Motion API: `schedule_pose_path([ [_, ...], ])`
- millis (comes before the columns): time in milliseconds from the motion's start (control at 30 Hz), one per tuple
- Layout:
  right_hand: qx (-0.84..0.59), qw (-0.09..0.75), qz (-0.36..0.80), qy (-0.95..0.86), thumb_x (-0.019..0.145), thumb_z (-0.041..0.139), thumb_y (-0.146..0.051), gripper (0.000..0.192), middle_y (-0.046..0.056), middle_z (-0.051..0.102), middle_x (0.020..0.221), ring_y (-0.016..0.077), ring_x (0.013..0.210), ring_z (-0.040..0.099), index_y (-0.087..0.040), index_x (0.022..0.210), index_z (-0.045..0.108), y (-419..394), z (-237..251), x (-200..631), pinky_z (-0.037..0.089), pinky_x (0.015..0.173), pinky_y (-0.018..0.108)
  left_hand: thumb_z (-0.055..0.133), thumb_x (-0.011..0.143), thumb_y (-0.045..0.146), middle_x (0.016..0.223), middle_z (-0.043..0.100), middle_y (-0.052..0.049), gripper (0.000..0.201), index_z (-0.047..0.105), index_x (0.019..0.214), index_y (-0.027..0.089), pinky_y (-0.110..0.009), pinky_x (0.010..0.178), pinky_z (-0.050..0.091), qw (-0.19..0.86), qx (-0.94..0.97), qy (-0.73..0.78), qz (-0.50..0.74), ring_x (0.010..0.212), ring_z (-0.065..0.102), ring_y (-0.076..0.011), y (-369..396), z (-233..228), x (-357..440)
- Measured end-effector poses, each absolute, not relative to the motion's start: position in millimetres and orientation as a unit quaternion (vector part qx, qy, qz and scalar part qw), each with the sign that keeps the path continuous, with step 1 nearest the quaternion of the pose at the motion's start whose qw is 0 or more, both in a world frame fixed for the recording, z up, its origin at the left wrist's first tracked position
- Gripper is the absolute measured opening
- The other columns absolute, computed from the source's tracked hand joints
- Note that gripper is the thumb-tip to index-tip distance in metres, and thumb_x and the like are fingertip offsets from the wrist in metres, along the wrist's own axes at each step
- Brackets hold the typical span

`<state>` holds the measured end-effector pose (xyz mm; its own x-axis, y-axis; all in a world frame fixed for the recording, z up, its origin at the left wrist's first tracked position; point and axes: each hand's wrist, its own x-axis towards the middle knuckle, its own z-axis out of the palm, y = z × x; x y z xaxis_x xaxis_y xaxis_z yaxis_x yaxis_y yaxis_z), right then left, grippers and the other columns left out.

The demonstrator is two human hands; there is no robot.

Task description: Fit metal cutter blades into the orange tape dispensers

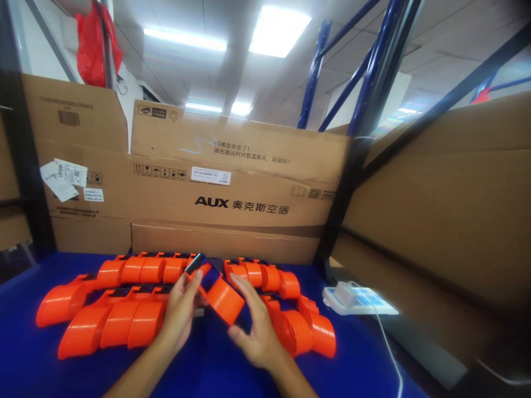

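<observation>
Above the blue tabletop I hold one orange tape dispenser [226,300], tilted, its dark end with a shiny strip pointing up and left. My left hand [182,301] grips that upper end, with the thumb along its near side. Around the rounded orange end curls my right hand [257,326], its fingers at the upper right edge and its thumb below. Several similar orange dispensers [85,329] lie in rows to the left. More of them [321,331] lie to the right, partly hidden behind my right hand.
Cardboard panels [236,221] stand along the back of the blue tabletop [199,365]. Dark rack posts [338,221] rise at both sides. At the right edge sits a white power strip [360,300] with a plug and a white cable [388,342] hanging forward.
</observation>
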<state>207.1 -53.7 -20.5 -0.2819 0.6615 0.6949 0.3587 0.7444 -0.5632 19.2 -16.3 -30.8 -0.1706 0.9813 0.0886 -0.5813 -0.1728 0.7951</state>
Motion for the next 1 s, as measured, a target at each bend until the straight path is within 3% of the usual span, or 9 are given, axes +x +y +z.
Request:
schedule_pose_path([
  [133, -0.335, 0.497, 0.07, -0.797, 0.083, 0.069, -0.045, 0.061, 0.013, 0.063, 0.13, 0.0315, 0.119, 0.06, -0.022, 0.136, 0.052, -58.9, -20.0, 201.5, 0.048, 0.104, 0.042, 0.079, 0.071, 0.051, 0.065, 0.065, 0.004, 0.045, 0.064, 0.098, 0.017, -0.021, 0.054, 0.052, 0.57, 0.309, 0.312, 0.695, 0.048, 0.055, -0.0078, -16.8, -28.7, 19.2],
  [267, -0.373, 0.57, 0.129, -0.721, 0.087, 0.064, -0.042, 0.039, 0.01, 0.073, 0.107, 0.0275, 0.096, 0.07, -0.021, 0.119, 0.06, -56.3, -3.6, 206.4, 0.057, 0.087, 0.038, 0.067, 0.077, 0.062, 0.077, 0.07, -0.002, 0.054, 0.061, 0.107, 0.017, -0.026, 0.051, 0.055, 0.586, 0.357, 0.313, 0.657, 0.049, 0.058, -0.0107, -21.9, -29.7, 20.3],
  [400, -0.418, 0.636, 0.174, -0.625, 0.086, 0.063, -0.049, 0.04, 0.012, 0.074, 0.105, 0.0267, 0.092, 0.071, -0.017, 0.111, 0.063, -47.5, 38.0, 247.3, 0.058, 0.08, 0.037, 0.06, 0.082, 0.063, 0.086, 0.071, -0.007, 0.061, 0.057, 0.12, 0.016, -0.028, 0.049, 0.054, 0.595, 0.421, 0.3, 0.616, 0.054, 0.061, -0.0139, -26.2, -31.9, 20.1],
  [500, -0.518, 0.663, 0.072, -0.536, 0.085, 0.059, -0.056, 0.046, 0.012, 0.074, 0.103, 0.0264, 0.092, 0.07, -0.016, 0.107, 0.066, -36.8, 64.2, 299.1, 0.055, 0.079, 0.034, 0.058, 0.084, 0.061, 0.08, 0.069, -0.006, 0.057, 0.058, 0.119, 0.015, -0.027, 0.048, 0.052, 0.6, 0.433, 0.293, 0.605, 0.053, 0.06, -0.0139, -28.3, -32.1, 19.9],
  [633, -0.727, 0.452, -0.064, -0.512, 0.079, 0.06, -0.065, 0.053, 0.013, 0.075, 0.085, 0.03, 0.081, 0.068, -0.016, 0.094, 0.071, -21.2, 66.3, 356.4, 0.047, 0.07, 0.033, 0.056, 0.087, 0.057, 0.077, 0.067, -0.004, 0.051, 0.059, 0.116, 0.016, -0.026, 0.047, 0.05, 0.602, 0.452, 0.294, 0.589, 0.053, 0.06, -0.0139, -31.0, -32.5, 19.7],
  [733, -0.78, 0.327, -0.072, -0.529, 0.084, 0.051, -0.066, 0.057, 0.016, 0.075, 0.085, 0.0327, 0.084, 0.069, -0.015, 0.093, 0.073, -10.8, 50.8, 371.5, 0.045, 0.069, 0.032, 0.06, 0.085, 0.055, 0.077, 0.067, -0.004, 0.047, 0.061, 0.113, 0.017, -0.025, 0.047, 0.048, 0.596, 0.471, 0.307, 0.573, 0.053, 0.06, -0.014, -32.6, -33.4, 19.4],
  [1000, -0.802, 0.198, -0.034, -0.563, 0.092, 0.036, -0.064, 0.067, 0.023, 0.074, 0.086, 0.0358, 0.093, 0.07, -0.01, 0.085, 0.075, 9.2, 23.9, 370.9, 0.046, 0.07, 0.033, 0.063, 0.082, 0.054, 0.075, 0.067, -0.004, 0.045, 0.066, 0.106, 0.017, -0.024, 0.045, 0.045, 0.595, 0.48, 0.326, 0.556, 0.052, 0.059, -0.0136, -33.3, -31.5, 18.9],
])
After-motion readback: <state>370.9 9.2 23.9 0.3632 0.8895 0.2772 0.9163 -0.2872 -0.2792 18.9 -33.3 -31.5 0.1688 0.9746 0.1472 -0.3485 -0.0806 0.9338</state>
